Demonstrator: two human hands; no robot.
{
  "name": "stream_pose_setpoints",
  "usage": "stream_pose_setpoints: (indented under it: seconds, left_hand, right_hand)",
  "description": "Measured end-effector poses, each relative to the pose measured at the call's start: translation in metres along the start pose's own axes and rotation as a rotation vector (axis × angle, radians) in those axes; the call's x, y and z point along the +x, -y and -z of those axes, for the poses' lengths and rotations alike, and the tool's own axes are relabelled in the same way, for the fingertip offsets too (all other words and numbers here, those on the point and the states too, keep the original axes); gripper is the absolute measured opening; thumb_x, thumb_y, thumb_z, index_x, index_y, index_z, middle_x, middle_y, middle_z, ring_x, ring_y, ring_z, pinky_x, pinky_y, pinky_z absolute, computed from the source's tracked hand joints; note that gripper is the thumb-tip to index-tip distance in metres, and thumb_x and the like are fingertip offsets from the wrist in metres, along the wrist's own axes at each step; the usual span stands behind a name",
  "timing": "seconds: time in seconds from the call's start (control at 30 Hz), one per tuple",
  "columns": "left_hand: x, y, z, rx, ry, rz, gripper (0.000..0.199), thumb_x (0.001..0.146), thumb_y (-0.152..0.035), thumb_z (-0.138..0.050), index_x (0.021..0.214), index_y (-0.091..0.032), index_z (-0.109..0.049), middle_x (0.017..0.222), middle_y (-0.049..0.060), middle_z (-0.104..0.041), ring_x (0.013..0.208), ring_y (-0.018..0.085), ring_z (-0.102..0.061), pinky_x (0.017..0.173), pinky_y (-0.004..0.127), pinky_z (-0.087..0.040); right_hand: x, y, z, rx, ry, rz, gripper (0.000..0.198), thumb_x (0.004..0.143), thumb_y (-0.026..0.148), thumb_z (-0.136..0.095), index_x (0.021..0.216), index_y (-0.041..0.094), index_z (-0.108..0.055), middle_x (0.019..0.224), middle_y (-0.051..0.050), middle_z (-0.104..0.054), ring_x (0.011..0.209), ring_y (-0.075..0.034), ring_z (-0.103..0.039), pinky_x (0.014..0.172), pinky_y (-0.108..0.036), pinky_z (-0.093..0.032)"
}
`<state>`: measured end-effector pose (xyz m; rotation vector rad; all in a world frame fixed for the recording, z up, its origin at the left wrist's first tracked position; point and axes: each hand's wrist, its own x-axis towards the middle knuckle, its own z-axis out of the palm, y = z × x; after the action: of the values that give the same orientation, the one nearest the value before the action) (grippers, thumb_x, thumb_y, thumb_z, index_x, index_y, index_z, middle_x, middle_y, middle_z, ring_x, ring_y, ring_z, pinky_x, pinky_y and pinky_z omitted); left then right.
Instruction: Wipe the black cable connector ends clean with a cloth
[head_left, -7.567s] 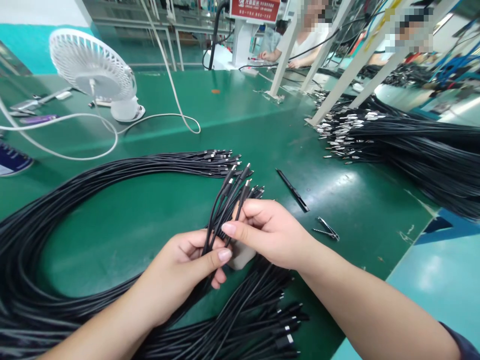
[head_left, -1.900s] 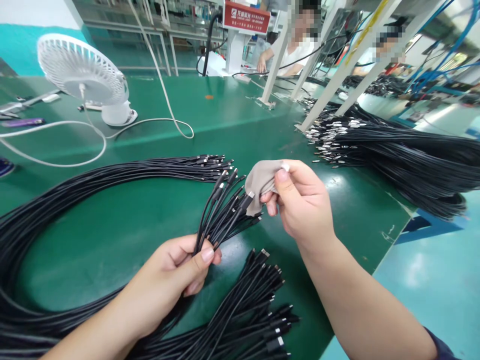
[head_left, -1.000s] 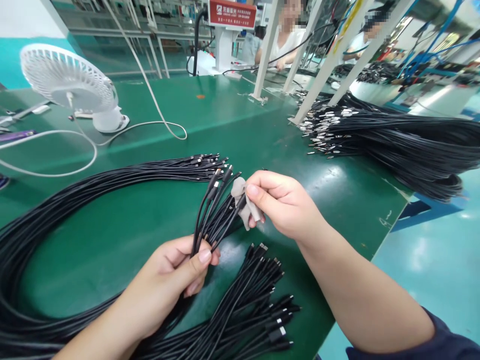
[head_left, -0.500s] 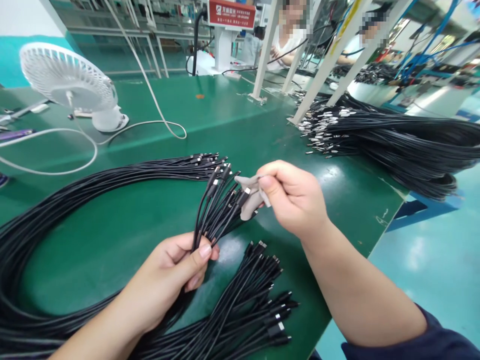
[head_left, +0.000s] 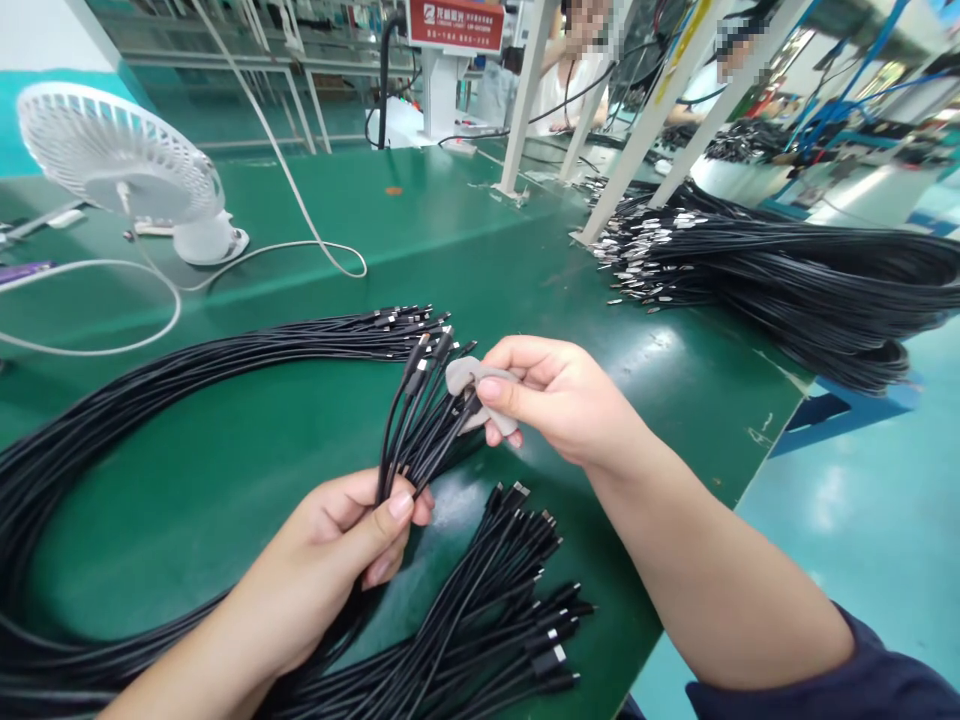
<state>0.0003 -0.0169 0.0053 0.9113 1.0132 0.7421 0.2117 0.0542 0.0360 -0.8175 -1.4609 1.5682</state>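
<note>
Pinching a grey cloth [head_left: 460,376] against one plug [head_left: 471,405] with my right hand [head_left: 562,400], I grip the bunch of black cables [head_left: 431,435] in my left hand [head_left: 345,530] above the green table [head_left: 300,440], below the connectors [head_left: 421,378], probably so their tips fan apart within reach.

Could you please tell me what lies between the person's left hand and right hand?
In the head view, black cables extend from the left hand to the grey cloth held in the right hand.
</note>
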Motion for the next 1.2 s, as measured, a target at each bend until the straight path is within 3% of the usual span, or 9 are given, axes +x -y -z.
stream_pose_setpoints:
  seconds: [0.13, 0.23, 0.37, 0.53, 0.63, 0.73, 0.9, 1.07, 1.2]
  left_hand:
    - [0.000, -0.001, -0.002, 0.006, -0.004, -0.001, 0.034, 0.079, -0.049, -0.069, 0.078, -0.015, -0.070, 0.050, -0.006, -0.043, 0.046, 0.006, -0.028, 0.046, 0.023, -0.020]
    - [-0.001, -0.001, -0.002, 0.013, 0.003, -0.008, 0.034, 0.079, -0.049, -0.069, 0.077, -0.015, -0.070, 0.051, -0.006, -0.043, 0.046, 0.006, -0.029, 0.046, 0.023, -0.020]
    - [-0.002, 0.000, -0.001, 0.008, 0.002, -0.002, 0.032, 0.081, -0.047, -0.068, 0.078, -0.015, -0.069, 0.050, -0.006, -0.042, 0.046, 0.006, -0.030, 0.046, 0.023, -0.020]
    - [-0.001, 0.001, 0.000, 0.006, 0.006, -0.008, 0.031, 0.081, -0.046, -0.068, 0.078, -0.016, -0.069, 0.051, -0.006, -0.043, 0.046, 0.006, -0.029, 0.046, 0.023, -0.021]
    - [-0.001, 0.000, -0.001, 0.009, -0.005, -0.004, 0.031, 0.081, -0.046, -0.068, 0.079, -0.015, -0.070, 0.051, -0.006, -0.043, 0.046, 0.006, -0.029, 0.046, 0.023, -0.021]
    - [-0.001, -0.002, -0.002, 0.021, -0.012, 0.000, 0.032, 0.081, -0.047, -0.069, 0.079, -0.015, -0.070, 0.051, -0.006, -0.044, 0.047, 0.007, -0.028, 0.046, 0.023, -0.020]
    - [-0.001, -0.003, -0.003, 0.029, -0.030, 0.005, 0.033, 0.080, -0.048, -0.069, 0.077, -0.015, -0.069, 0.052, -0.005, -0.044, 0.047, 0.007, -0.029, 0.046, 0.024, -0.020]
    - [0.000, -0.001, -0.002, 0.041, -0.029, 0.010, 0.031, 0.082, -0.046, -0.067, 0.078, -0.016, -0.069, 0.052, -0.006, -0.044, 0.047, 0.007, -0.029, 0.047, 0.023, -0.020]
    - [0.001, -0.001, 0.000, 0.037, -0.037, 0.012, 0.029, 0.084, -0.045, -0.066, 0.080, -0.017, -0.069, 0.052, -0.006, -0.044, 0.048, 0.007, -0.030, 0.048, 0.023, -0.021]
  right_hand:
    - [0.002, 0.001, -0.001, 0.110, -0.020, -0.049, 0.035, 0.069, 0.040, -0.080, 0.067, 0.014, -0.056, 0.048, 0.003, -0.058, 0.037, -0.006, -0.049, 0.033, -0.015, -0.037]
    - [0.001, 0.003, 0.000, 0.158, -0.050, -0.026, 0.035, 0.071, 0.039, -0.080, 0.065, 0.015, -0.055, 0.047, 0.004, -0.056, 0.038, -0.006, -0.049, 0.033, -0.015, -0.037]
    - [0.000, 0.005, 0.006, 0.167, -0.085, 0.044, 0.025, 0.076, 0.034, -0.077, 0.075, 0.015, -0.061, 0.055, 0.002, -0.061, 0.045, -0.007, -0.052, 0.037, -0.016, -0.038]
    - [0.000, 0.000, 0.013, 0.114, -0.135, 0.181, 0.018, 0.083, 0.032, -0.070, 0.087, 0.016, -0.065, 0.058, 0.004, -0.056, 0.047, -0.006, -0.046, 0.041, -0.018, -0.037]
    - [0.001, -0.003, 0.010, 0.037, -0.053, 0.115, 0.021, 0.086, 0.034, -0.066, 0.094, 0.014, -0.066, 0.059, 0.003, -0.055, 0.049, -0.007, -0.047, 0.042, -0.019, -0.037]
    - [0.000, -0.003, 0.003, -0.027, 0.037, 0.038, 0.024, 0.090, 0.037, -0.059, 0.086, 0.014, -0.062, 0.057, 0.003, -0.053, 0.048, -0.008, -0.048, 0.042, -0.019, -0.037]
    - [-0.002, 0.000, -0.002, -0.389, -0.081, 0.156, 0.024, 0.095, 0.030, -0.050, 0.075, 0.017, -0.052, 0.057, 0.003, -0.053, 0.050, -0.008, -0.049, 0.049, -0.020, -0.039]
    - [-0.003, -0.004, -0.002, -0.897, -0.230, 0.471, 0.019, 0.094, 0.021, -0.046, 0.076, 0.018, -0.052, 0.070, -0.002, -0.057, 0.065, -0.013, -0.052, 0.064, -0.025, -0.043]
    - [-0.003, -0.011, -0.004, -1.026, -0.293, 0.542, 0.017, 0.095, 0.020, -0.042, 0.083, 0.018, -0.053, 0.077, -0.006, -0.061, 0.073, -0.017, -0.054, 0.069, -0.028, -0.043]
